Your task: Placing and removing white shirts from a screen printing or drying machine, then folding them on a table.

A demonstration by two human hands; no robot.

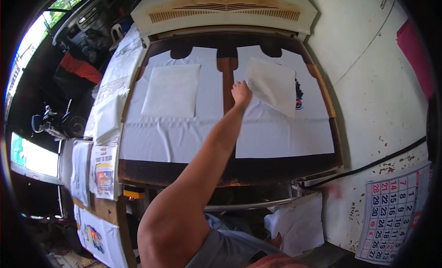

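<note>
My left hand (241,92) is closed on the left edge of a translucent white sheet (271,84) above the right white shirt panel (281,139). A dark printed design (298,98) peeks out beside that sheet's right edge. On the left white panel (165,139) lies another white cover sheet (170,90). Both panels lie on the dark brown platen (184,171) of a heat press. At the lower right my right hand (276,241), partly hidden, grips white papers (301,222).
The press's upper housing (223,10) is at the back. A side bench (119,65) holds folded white cloth (108,118) and printed pieces (103,171). A wall with a calendar (391,212) and black cable (368,162) bounds the right; a motorbike (73,125) stands beyond at left.
</note>
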